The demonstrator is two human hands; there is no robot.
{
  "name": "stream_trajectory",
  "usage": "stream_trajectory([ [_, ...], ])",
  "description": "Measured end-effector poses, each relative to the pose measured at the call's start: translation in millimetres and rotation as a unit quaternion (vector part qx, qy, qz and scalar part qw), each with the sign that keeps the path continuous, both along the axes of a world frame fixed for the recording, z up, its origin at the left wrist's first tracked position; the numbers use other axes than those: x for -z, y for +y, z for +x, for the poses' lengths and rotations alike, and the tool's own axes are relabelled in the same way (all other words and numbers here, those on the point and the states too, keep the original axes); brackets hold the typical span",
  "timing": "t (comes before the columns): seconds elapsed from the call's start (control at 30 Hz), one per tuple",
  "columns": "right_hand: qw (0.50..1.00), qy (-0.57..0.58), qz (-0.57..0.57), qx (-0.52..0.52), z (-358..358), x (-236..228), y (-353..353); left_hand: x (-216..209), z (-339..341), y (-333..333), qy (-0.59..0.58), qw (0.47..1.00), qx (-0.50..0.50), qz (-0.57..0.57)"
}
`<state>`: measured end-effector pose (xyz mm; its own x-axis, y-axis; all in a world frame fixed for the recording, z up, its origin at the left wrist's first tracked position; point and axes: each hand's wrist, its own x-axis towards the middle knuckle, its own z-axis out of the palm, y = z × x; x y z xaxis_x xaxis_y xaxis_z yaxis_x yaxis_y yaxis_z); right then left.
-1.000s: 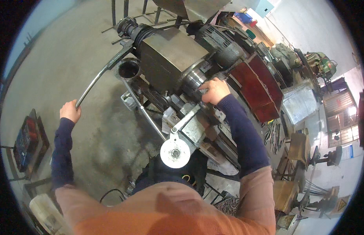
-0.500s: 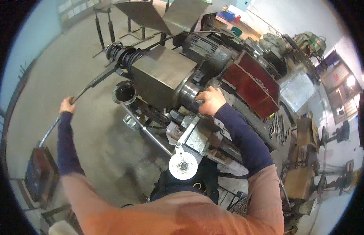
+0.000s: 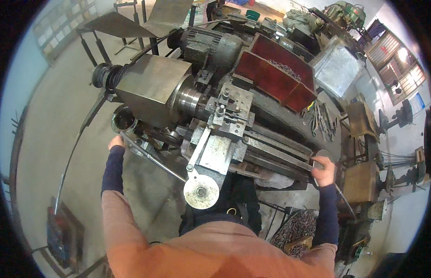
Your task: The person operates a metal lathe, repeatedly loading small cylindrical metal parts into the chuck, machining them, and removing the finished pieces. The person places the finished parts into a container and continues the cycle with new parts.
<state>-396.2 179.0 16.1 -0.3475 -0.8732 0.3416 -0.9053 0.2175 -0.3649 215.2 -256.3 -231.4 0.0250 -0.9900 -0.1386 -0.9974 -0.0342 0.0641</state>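
I have the left hand (image 3: 116, 142) at the upper end of the bright metal rod (image 3: 153, 160), with its fingers folded in; from here I cannot tell whether they are clamped on the rod or only bent beside it. The rod slants away from that hand, down and to the right, toward the pale round disc (image 3: 201, 191) in front of the person's waist. Just above the left hand I see the blackened cup (image 3: 124, 119), and farther left the long lever (image 3: 78, 148) slopes down from the lathe headstock (image 3: 153, 83), well apart from the fingers.

I have the right hand (image 3: 324, 171) at the right end of the slide rails (image 3: 280, 153), its fingers curled onto the grey rounded handle (image 3: 323, 154). That handle lies right at the knuckles and shows just above them, partly covered.

Between the two hands I see the tool post (image 3: 231, 109), with the shiny spindle nose (image 3: 190, 99) to its left. Beyond it lies the red tray (image 3: 257, 69) with small metal pieces inside; the loose hand tools (image 3: 321, 119) lie near its right end, above the right hand.
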Motion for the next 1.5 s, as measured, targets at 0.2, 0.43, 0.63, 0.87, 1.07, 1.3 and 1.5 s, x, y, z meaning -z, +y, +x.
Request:
stream_trajectory([
  [0.2,0.96,-0.002,0.084,0.268,-120,63,125,6,-9,65,0.086,0.994,0.064,0.017],
  [0.43,0.863,-0.038,0.254,0.435,-203,122,245,-30,-19,64,0.653,0.741,-0.132,0.086],
  [0.63,0.806,-0.001,0.361,0.47,-237,126,277,1,-25,6,0.469,0.88,-0.048,-0.061],
  [0.87,0.771,0.014,0.371,0.517,-200,136,294,17,37,48,0.652,0.704,-0.273,-0.067],
  [1.07,0.73,0.013,0.403,0.552,-181,150,319,-25,54,178,0.635,0.636,-0.407,-0.164],
  [1.3,0.755,0.024,0.317,0.573,-94,165,316,-34,48,209,0.63,0.603,-0.445,-0.201],
  [1.5,0.739,-0.001,0.264,0.619,-68,178,312,-45,35,195,0.614,0.613,-0.446,-0.219],
])
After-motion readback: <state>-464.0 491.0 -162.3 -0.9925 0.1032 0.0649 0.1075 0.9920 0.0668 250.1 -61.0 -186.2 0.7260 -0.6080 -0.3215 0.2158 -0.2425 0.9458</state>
